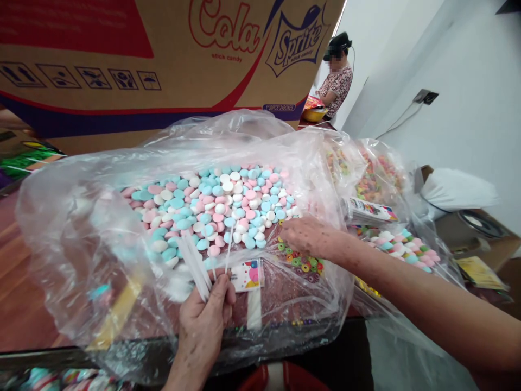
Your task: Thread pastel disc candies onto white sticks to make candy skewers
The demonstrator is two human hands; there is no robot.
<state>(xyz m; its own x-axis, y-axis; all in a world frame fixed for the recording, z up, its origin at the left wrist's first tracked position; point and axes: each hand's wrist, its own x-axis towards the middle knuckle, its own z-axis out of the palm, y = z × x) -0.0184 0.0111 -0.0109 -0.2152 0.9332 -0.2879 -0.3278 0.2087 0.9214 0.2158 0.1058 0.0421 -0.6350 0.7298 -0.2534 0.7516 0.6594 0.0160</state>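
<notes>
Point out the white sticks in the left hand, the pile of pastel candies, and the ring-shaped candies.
white sticks [194,267], head view, middle of the fanned bundle.
pastel candies [215,209], head view, centre of the pile.
ring-shaped candies [303,264], head view, cluster below the right hand.

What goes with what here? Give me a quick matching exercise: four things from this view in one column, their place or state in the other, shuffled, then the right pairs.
Things:
1. left hand
2. right hand
3. cardboard box
4. ring candies

Places or states:
A. stands behind the plastic bag
B. lie just under the right wrist
C. holds thin white sticks
D. reaches into the pile of pastel candies

Pairs: 1-C, 2-D, 3-A, 4-B
</notes>
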